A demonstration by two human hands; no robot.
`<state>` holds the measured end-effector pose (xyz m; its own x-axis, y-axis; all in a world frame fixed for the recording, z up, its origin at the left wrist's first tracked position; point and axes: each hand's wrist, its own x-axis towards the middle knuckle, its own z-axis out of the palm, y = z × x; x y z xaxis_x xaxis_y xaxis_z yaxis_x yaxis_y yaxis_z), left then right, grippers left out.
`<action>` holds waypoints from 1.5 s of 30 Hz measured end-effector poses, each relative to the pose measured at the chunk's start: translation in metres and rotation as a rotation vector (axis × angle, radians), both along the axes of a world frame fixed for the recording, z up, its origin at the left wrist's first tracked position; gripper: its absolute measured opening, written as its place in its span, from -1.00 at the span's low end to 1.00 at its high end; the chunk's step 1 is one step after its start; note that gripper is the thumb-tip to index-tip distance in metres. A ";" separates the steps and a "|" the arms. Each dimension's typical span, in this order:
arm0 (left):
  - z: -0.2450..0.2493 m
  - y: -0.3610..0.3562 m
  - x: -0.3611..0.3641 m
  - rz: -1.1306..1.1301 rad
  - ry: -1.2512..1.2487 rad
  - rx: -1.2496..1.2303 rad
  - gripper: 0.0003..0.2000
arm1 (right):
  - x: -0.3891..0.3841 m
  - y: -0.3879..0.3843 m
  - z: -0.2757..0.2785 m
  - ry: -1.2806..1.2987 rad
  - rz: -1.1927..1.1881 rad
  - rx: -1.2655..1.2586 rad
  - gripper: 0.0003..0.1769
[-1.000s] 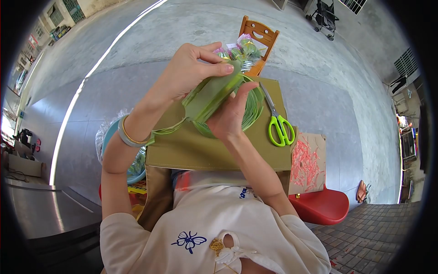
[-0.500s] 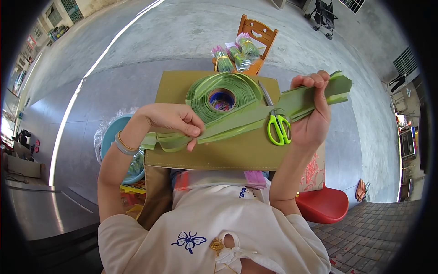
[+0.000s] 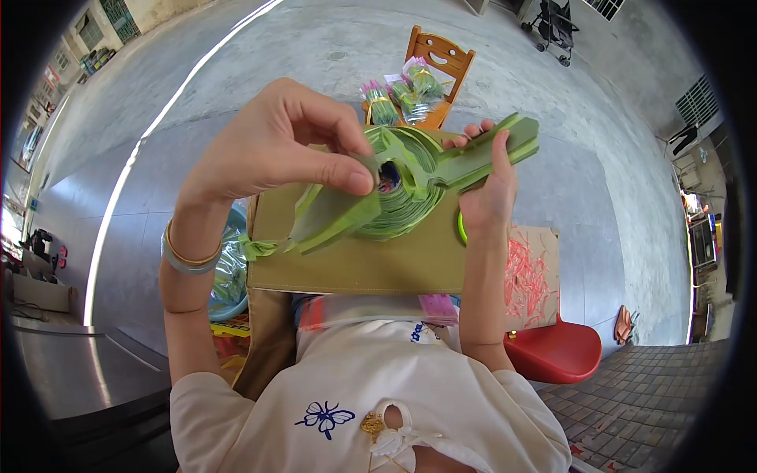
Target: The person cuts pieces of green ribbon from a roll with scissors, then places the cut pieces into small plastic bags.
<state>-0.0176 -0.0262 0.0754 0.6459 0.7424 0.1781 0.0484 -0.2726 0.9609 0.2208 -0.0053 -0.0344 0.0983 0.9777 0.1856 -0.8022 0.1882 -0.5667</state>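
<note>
My left hand (image 3: 292, 150) is raised high over the tabletop, thumb and fingertips pinching a fold of leaf-like green ribbon (image 3: 335, 217). One knotted-looking end of it hangs off to the left. My right hand (image 3: 493, 181) grips the other end of the ribbon, whose layered tips stick out beyond the thumb. Between the hands the ribbon is gathered and narrow. Behind it lies a large roll of green ribbon (image 3: 402, 221) with a dark blue core, partly covered. Only a bit of the lime-green scissors handle (image 3: 462, 228) shows beside my right wrist.
The olive tabletop (image 3: 355, 272) is in front of me. Wrapped green bundles (image 3: 422, 83) with pink tips rest on a wooden chair (image 3: 465, 67). A blue basin (image 3: 236, 225) holds plastic-wrapped things at left. Pink strips (image 3: 527, 272) lie on cardboard near a red seat (image 3: 556, 352).
My left hand has risen, lifting and folding the ribbon across the roll. My right hand has moved left and now covers most of the scissors. The ribbon between them has bunched up.
</note>
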 end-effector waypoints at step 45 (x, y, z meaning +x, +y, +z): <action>-0.059 -0.010 0.042 0.090 -0.393 0.191 -0.83 | -0.025 -0.019 -0.022 -0.150 0.454 -0.307 -0.37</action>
<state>0.0246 -0.0363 0.0161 0.4361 0.7225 0.5364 -0.2785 -0.4584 0.8440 0.1959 -0.0248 -0.0568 -0.3498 0.9272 -0.1344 -0.6707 -0.3479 -0.6550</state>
